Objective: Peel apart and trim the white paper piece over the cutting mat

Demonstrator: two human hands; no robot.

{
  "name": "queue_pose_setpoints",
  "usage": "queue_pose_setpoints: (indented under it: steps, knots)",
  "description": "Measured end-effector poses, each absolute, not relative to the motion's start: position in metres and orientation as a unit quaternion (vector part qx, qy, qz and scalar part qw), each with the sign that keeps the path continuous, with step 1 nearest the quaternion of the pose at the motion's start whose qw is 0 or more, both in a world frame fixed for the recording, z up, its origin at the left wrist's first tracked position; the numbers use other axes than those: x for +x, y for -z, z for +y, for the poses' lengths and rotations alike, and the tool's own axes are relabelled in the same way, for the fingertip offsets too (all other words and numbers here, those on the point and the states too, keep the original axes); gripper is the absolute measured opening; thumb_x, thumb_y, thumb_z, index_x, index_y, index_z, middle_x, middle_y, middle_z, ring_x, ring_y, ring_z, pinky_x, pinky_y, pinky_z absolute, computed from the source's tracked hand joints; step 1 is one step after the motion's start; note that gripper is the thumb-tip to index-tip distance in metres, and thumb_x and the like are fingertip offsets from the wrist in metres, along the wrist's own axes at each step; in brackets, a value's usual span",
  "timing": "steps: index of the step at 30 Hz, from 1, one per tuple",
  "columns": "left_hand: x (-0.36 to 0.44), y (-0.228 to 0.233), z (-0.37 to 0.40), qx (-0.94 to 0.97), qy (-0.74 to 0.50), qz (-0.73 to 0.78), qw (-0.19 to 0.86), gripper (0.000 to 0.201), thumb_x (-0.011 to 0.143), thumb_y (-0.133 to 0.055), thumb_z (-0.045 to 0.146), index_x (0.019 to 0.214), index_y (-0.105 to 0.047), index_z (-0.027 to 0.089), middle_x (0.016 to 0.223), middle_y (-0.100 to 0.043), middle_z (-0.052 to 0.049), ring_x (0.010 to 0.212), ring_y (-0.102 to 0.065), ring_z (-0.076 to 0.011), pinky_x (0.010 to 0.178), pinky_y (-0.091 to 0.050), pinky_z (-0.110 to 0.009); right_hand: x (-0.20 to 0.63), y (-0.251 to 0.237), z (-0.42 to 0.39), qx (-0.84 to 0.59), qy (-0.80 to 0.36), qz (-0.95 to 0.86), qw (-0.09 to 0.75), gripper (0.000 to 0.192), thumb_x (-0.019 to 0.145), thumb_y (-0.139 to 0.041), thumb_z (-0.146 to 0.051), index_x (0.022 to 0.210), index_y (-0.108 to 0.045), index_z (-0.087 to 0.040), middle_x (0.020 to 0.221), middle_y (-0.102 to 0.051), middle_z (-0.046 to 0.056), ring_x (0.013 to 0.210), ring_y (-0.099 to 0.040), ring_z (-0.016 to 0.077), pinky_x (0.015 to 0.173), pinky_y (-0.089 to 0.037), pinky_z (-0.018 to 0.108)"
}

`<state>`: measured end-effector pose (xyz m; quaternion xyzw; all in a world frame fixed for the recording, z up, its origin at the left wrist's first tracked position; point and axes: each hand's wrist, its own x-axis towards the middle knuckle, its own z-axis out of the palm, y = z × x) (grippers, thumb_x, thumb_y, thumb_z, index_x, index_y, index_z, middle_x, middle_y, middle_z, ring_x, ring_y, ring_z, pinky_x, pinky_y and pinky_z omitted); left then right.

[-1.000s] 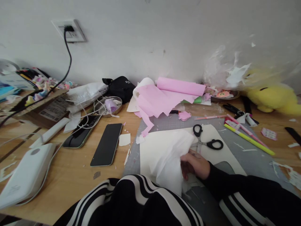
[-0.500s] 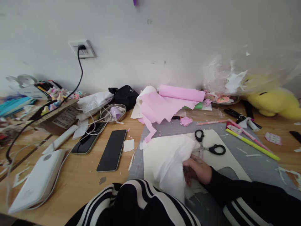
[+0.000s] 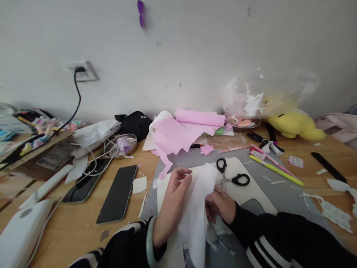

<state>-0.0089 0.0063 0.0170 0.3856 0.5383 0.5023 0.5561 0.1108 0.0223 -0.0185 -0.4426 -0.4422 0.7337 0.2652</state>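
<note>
Head view: near centre on the grey mat (image 3: 281, 188), left hand (image 3: 173, 199) and right hand (image 3: 221, 204) pinch the thin white sheet (image 3: 198, 193); uneven pulling could tear it, or snag the scissors (image 3: 230, 176) just beyond

Home craft corner at a wooden surface (image 3: 83, 230) set against a plain white wall. A grey cutting mat (image 3: 279, 186) carries black-handled scissors (image 3: 232, 178), and rolled pink paper (image 3: 199, 118) lies behind it with paper scraps (image 3: 331, 212) to the right. Coloured pens (image 3: 275, 169) rest at the mat's edge. Domestic items mark the setting: 2 smartphones (image 3: 117, 193), a white power bank (image 3: 19, 238) with cables, a wall socket (image 3: 82, 71) with a black plug, and a yellow plush toy (image 3: 292, 124) beside a clear plastic bag (image 3: 259, 96).
</note>
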Motion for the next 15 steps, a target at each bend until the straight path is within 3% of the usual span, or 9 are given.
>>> queue_pose_setpoints:
  steps: [3,5,8,11,15]
  knots:
    - [-0.017,-0.009,0.017,0.391,-0.47,0.518,0.598,0.039,0.071,-0.048,0.035,0.105,-0.043,0.016,0.113,-0.046,-0.008,0.102,-0.041,-0.0188,0.083,-0.033,-0.027,0.11,0.014,0.022,-0.44,-0.743,-0.408,0.296,0.016,0.052,-0.037,-0.028,0.062,-0.039,-0.017,0.031,-0.043,-0.006,0.025,-0.034,0.0067,0.026,-0.023,0.018]
    - [-0.017,-0.003,0.017,0.403,-0.434,0.476,0.65,0.047,0.067,-0.053,0.036,0.108,-0.042,0.014,0.108,-0.05,-0.009,0.098,-0.045,-0.0197,0.08,-0.035,-0.027,0.11,0.013,0.022,-0.433,-0.741,-0.404,0.318,0.014,0.053,-0.038,-0.026,0.063,-0.04,-0.017,0.028,-0.038,-0.008,0.022,-0.027,0.0044,0.025,-0.018,0.016]
    - [-0.014,0.003,0.011,0.405,-0.365,0.441,0.713,0.043,0.066,-0.055,0.035,0.102,-0.048,0.013,0.088,-0.06,-0.006,0.076,-0.054,-0.0177,0.065,-0.04,-0.025,0.109,0.014,0.022,-0.407,-0.75,-0.4,0.333,0.015,0.055,-0.042,-0.026,0.067,-0.042,-0.016,0.025,-0.03,-0.012,0.021,-0.018,0.0022,0.025,-0.012,0.016]
    - [-0.012,0.006,0.007,0.355,-0.369,0.453,0.729,0.036,0.071,-0.05,0.036,0.1,-0.049,0.015,0.071,-0.061,-0.002,0.054,-0.053,-0.0116,0.053,-0.039,-0.022,0.109,0.017,0.022,-0.394,-0.754,-0.405,0.336,0.014,0.055,-0.044,-0.025,0.066,-0.043,-0.016,0.027,-0.033,-0.011,0.022,-0.02,0.0017,0.026,-0.012,0.015]
    - [-0.013,0.006,0.006,0.35,-0.392,0.46,0.715,0.037,0.071,-0.048,0.039,0.099,-0.048,0.015,0.071,-0.06,-0.002,0.054,-0.052,-0.0111,0.053,-0.039,-0.021,0.109,0.02,0.021,-0.405,-0.746,-0.411,0.331,0.012,0.055,-0.041,-0.023,0.065,-0.043,-0.016,0.027,-0.034,-0.01,0.022,-0.022,0.0022,0.026,-0.014,0.016]
